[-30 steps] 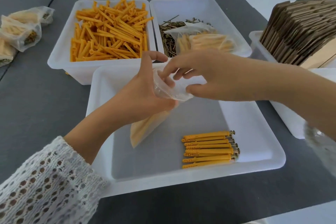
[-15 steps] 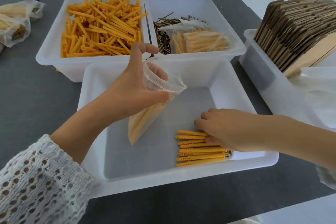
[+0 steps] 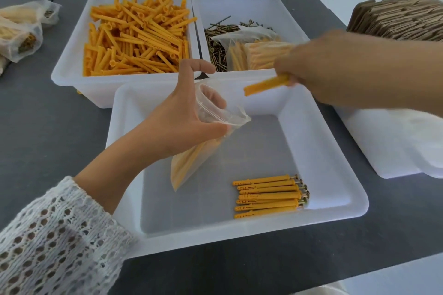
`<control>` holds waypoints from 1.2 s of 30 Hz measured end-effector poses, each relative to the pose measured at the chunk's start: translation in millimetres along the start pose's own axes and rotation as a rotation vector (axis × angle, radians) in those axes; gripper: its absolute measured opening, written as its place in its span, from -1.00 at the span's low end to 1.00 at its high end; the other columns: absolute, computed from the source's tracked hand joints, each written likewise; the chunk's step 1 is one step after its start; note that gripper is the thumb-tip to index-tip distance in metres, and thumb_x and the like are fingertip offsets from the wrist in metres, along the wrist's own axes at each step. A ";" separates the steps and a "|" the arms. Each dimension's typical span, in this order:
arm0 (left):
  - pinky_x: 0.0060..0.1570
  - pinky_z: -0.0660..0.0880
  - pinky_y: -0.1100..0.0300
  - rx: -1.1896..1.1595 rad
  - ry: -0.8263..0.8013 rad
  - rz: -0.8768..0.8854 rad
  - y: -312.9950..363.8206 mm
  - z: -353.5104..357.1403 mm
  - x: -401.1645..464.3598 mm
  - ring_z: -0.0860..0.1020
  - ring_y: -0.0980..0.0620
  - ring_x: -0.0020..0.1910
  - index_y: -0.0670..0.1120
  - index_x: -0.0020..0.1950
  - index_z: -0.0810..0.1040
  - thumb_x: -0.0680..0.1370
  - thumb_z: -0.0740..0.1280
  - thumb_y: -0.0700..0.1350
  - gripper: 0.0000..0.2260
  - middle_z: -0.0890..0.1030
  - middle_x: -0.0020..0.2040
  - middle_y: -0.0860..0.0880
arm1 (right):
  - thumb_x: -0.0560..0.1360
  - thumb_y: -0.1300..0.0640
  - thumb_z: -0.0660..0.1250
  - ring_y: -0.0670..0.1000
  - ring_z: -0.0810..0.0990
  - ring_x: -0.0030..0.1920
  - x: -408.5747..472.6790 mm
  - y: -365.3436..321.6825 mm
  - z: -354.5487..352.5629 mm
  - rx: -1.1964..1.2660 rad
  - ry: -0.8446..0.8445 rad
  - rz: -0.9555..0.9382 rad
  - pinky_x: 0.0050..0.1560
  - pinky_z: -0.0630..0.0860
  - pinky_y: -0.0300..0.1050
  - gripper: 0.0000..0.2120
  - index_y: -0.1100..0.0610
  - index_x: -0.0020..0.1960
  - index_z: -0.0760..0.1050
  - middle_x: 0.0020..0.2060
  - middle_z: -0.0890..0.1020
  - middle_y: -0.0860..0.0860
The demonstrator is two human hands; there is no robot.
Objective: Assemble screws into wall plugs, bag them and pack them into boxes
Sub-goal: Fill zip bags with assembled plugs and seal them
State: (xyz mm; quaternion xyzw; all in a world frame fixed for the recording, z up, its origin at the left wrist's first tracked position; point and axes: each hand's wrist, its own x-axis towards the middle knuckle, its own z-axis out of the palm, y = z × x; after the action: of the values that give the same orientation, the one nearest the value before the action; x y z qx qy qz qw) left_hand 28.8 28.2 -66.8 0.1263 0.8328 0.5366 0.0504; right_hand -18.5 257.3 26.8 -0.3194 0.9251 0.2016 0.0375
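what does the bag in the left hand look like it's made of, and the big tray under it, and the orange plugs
The bag looks like thin clear plastic film: see-through, glossy, creased at its open mouth. The tray seems to be rigid, milky translucent plastic with a smooth moulded rim. The plugs look like matte orange moulded plastic with slotted tips; the heads at their ends look like brassy metal.

A small packing workstation. White bins (image 3: 72, 64) of loose orange wall plugs (image 3: 136, 36) and screws (image 3: 218, 43) sit on a grey table (image 3: 43, 122) beyond the fingers. Flat cardboard boxes (image 3: 395, 17) stand stacked to their right.
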 end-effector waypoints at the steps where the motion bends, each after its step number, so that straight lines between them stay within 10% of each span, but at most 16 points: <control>1: -0.13 0.58 0.29 0.000 -0.003 0.000 0.1 0.2 -0.1 0.63 0.11 -0.10 0.19 0.28 0.16 0.26 0.48 -0.06 -0.28 0.59 -0.02 0.08 | 0.52 0.29 0.17 -0.03 0.40 -0.31 7.2 -4.6 -6.8 0.010 0.047 -0.037 -0.28 0.30 -0.09 -0.74 -0.07 -0.14 0.27 -0.28 0.41 -0.08; 4: -0.10 0.62 0.22 -0.011 -0.008 0.002 1.7 1.2 -0.7 0.64 0.06 -0.09 0.18 0.28 0.16 0.27 0.49 -0.07 -0.28 0.59 0.00 0.06 | 0.49 0.32 0.17 0.05 0.50 -0.17 32.1 -34.8 -16.9 0.026 0.099 -0.154 -0.06 0.41 -0.03 -0.79 0.03 -0.03 0.43 -0.18 0.51 -0.02; 9: -0.19 0.57 0.33 -0.016 0.045 0.032 3.5 0.5 -1.1 0.63 0.19 -0.09 0.16 0.22 0.16 0.29 0.49 -0.10 -0.33 0.61 -0.09 0.20 | 0.60 0.25 0.17 -0.09 0.52 -0.18 51.4 -60.0 -11.0 0.212 0.030 -0.302 -0.23 0.35 -0.37 -0.79 0.05 0.08 0.54 -0.06 0.54 -0.08; 12: -0.09 0.63 0.17 -0.004 0.035 0.023 1.9 -0.6 -1.4 0.64 0.06 -0.10 0.20 0.22 0.17 0.29 0.50 -0.10 -0.33 0.62 -0.04 0.09 | 0.60 0.22 0.19 0.00 0.53 -0.06 31.5 -39.5 -8.8 0.316 0.056 -0.146 -0.03 0.51 -0.12 -0.79 -0.05 0.06 0.50 -0.08 0.50 -0.11; 16: -0.09 0.63 0.20 -0.004 0.027 0.027 1.7 0.3 -1.0 0.64 0.05 -0.09 0.17 0.27 0.17 0.28 0.50 -0.10 -0.29 0.61 -0.04 0.06 | 0.64 0.14 0.18 -0.02 0.47 -0.25 -11.8 -36.2 13.7 0.407 -0.283 -0.049 -0.28 0.40 -0.32 -0.80 0.15 0.15 0.55 -0.19 0.53 -0.01; 20: -0.13 0.57 0.33 0.002 0.030 0.033 1.3 1.0 -1.5 0.63 0.12 -0.08 0.16 0.29 0.17 0.28 0.51 -0.08 -0.28 0.62 -0.05 0.11 | 0.58 -0.10 0.27 -0.03 0.51 0.00 -35.4 -63.5 57.8 0.307 -0.570 -0.149 0.00 0.49 -0.13 -0.75 0.01 0.17 0.40 0.04 0.48 -0.10; 36: -0.12 0.62 0.23 -0.001 0.030 0.040 -0.5 -1.0 -0.3 0.63 0.03 -0.12 0.18 0.28 0.15 0.29 0.50 -0.08 -0.29 0.61 -0.04 0.11 | 0.58 0.20 0.24 -0.03 0.43 -0.27 -28.9 -66.8 94.0 0.199 -0.366 -0.250 -0.27 0.46 -0.09 -0.72 -0.03 0.06 0.14 -0.25 0.40 -0.06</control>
State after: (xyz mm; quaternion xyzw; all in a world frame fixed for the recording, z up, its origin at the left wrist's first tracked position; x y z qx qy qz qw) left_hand 28.8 27.0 -66.8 0.1349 0.8305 0.5398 0.0270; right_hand 39.3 263.6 -76.9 -0.3842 0.8716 0.1579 0.2606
